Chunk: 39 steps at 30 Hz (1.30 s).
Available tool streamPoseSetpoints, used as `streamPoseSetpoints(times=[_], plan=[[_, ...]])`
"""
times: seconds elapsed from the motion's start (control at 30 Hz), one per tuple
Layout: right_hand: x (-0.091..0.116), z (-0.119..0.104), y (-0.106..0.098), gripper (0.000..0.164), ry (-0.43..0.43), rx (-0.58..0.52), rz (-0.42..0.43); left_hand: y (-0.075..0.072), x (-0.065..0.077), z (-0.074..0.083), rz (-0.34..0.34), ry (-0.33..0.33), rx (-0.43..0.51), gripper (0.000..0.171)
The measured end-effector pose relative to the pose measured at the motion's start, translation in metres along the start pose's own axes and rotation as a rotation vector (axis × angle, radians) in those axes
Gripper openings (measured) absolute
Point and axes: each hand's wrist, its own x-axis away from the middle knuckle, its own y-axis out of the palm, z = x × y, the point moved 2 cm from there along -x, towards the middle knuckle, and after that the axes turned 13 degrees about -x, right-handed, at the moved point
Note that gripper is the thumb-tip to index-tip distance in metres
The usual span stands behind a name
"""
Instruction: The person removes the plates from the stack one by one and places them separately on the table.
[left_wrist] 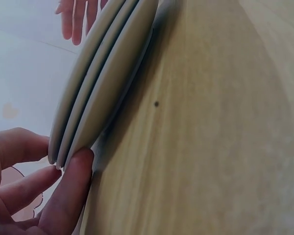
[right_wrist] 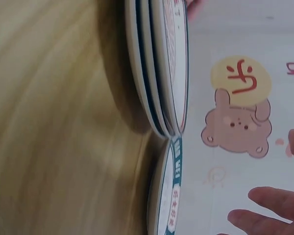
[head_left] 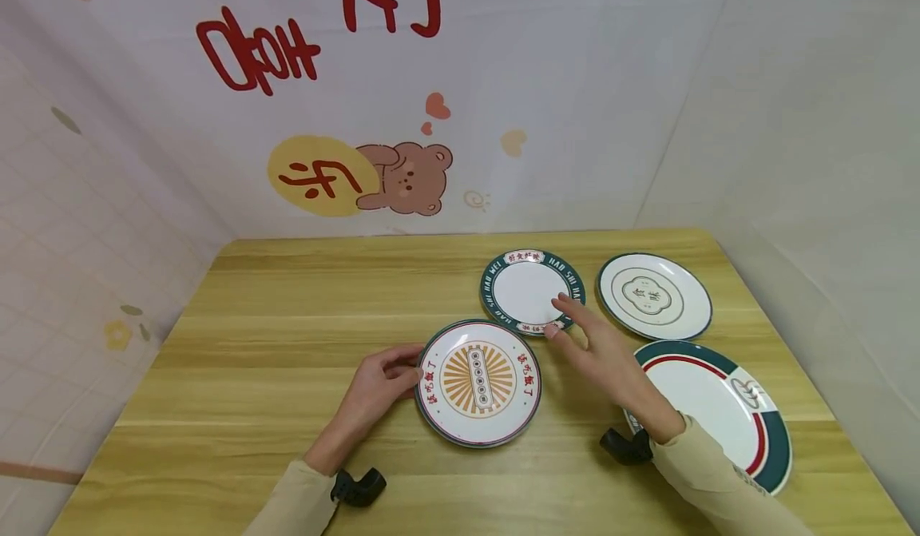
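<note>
A stack of three plates [head_left: 477,432] stands on the table, the top one white with an orange sunburst and red characters. My left hand [head_left: 381,380] holds the stack at its left rim; in the left wrist view the thumb [left_wrist: 71,188] and fingers touch the stacked edges [left_wrist: 95,93]. Just behind the stack lies a smaller plate with a green lettered rim [head_left: 528,288], touching or almost touching it. My right hand [head_left: 604,356] hovers with fingers spread over that plate's right front edge, holding nothing. The right wrist view shows its fingers [right_wrist: 274,203] apart from the plates.
At the back right lies a white plate with a cloud-shaped emblem [head_left: 650,296]. In front of it, partly under my right forearm, is a large oval plate [head_left: 707,404] with green and red bands. A printed cloth wall [head_left: 575,81] rises behind the wooden table [head_left: 287,312].
</note>
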Motion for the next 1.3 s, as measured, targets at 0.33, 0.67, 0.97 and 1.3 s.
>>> streamPoseSetpoints(times=[0.33,0.67,0.97,1.3], plan=[[0.013,-0.001,0.02,0.053,-0.045,0.037,-0.025,-0.001,0.001,-0.001,0.032,0.012,-0.078,0.037],[0.018,-0.002,0.029,0.056,0.034,0.016,-0.077,-0.001,0.005,0.001,0.021,0.019,-0.051,0.039],[0.017,0.001,0.032,0.05,0.067,0.064,-0.094,-0.002,0.005,0.001,0.021,0.005,-0.012,0.038],[0.018,0.005,0.036,0.041,0.124,0.027,-0.125,-0.002,0.004,-0.001,0.024,-0.002,-0.016,0.036]])
